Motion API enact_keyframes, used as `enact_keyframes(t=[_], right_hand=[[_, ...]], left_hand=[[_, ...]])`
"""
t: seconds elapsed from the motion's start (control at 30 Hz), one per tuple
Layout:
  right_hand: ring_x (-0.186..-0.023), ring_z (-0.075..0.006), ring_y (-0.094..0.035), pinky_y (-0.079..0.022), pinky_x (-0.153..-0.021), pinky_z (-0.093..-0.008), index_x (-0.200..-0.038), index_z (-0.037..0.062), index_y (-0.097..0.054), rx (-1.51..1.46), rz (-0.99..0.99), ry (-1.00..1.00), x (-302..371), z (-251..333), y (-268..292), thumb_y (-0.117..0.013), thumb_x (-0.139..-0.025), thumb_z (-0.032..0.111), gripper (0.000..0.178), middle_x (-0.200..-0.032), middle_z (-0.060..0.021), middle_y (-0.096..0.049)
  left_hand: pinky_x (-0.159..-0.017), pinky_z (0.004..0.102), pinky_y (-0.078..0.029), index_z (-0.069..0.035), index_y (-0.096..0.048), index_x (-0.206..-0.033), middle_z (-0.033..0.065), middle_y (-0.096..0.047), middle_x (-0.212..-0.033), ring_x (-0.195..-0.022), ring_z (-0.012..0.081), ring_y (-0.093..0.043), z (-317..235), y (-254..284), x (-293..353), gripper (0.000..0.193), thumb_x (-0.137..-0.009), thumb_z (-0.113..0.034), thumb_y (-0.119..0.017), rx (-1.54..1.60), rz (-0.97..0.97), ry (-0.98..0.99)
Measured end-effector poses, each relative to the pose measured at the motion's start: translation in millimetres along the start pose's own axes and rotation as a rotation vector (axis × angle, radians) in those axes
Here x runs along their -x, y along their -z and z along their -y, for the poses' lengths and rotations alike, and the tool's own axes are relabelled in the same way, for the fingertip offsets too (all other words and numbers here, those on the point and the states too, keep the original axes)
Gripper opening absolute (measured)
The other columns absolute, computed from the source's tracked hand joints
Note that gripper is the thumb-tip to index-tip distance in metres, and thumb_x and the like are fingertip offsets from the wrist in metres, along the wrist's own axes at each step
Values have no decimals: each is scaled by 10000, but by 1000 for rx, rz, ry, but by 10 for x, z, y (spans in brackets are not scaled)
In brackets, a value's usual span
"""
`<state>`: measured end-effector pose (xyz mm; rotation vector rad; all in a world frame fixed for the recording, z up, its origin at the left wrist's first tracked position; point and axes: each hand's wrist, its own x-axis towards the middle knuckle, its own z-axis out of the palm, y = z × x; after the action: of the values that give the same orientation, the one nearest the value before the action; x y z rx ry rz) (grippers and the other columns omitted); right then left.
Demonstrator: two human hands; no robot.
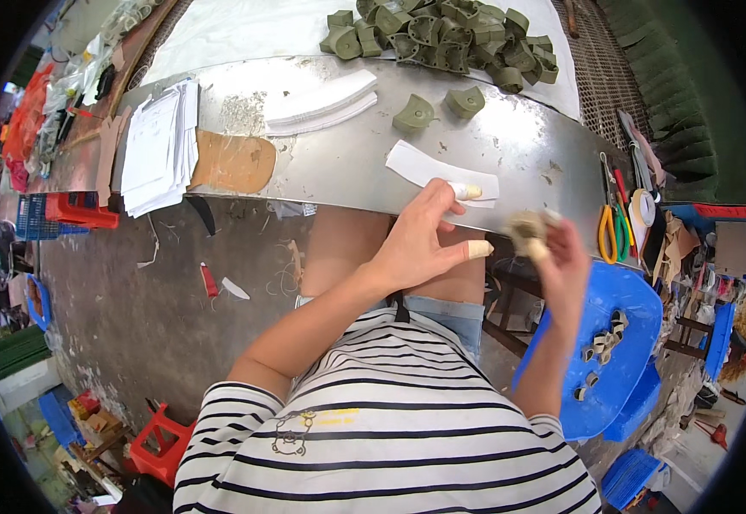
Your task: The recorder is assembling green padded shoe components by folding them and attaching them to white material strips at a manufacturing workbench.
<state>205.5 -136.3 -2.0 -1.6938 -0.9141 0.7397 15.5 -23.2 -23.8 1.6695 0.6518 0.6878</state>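
My left hand (420, 236) reaches over the near edge of the metal-topped table (322, 176). Its thumb is spread out, and its taped forefinger presses on a curved white strip (429, 169). In my right hand (559, 257), just past the table edge, is a small olive-beige block (527, 233) like a shoe heel, smeared by motion. Two olive-green heel-shaped blocks, one of them cupped (413, 113) and one more rounded (465, 103), lie beyond the strip. A stack of curved white strips (322, 103) rests to their left.
Many green blocks (441, 38) are heaped on white cloth at the back. Paper sheets (161, 146) and a brown curved piece (234, 163) lie at left. Scissors (607, 233) hang at the right edge. Below, a blue basin (621, 368) holds several small pieces. A red stool (161, 441) stands lower left.
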Motion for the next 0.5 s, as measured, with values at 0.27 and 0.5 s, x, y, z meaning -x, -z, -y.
enact_keyframes(t=[0.27, 0.5], right_hand=[[-801, -123, -588, -469, -694, -252, -1046, 15, -617, 786, -437, 145, 117, -85, 1152, -703, -764, 88, 304, -887, -27, -627], [-744, -242, -573, -471, -674, -321, -840, 11, -622, 448, 147, 433, -378, 148, -621, -689, -706, 61, 158, -812, -90, -583]], left_hand=[[-681, 265, -517, 36, -610, -973, 92, -633, -880, -802, 170, -632, 160, 88, 142, 230, -798, -100, -671, -49, 88, -10], [-704, 260, -524, 26, -609, -1015, 107, -668, -910, -812, 158, -656, 130, 431, 206, 225, -812, -64, -637, -110, 13, 58]])
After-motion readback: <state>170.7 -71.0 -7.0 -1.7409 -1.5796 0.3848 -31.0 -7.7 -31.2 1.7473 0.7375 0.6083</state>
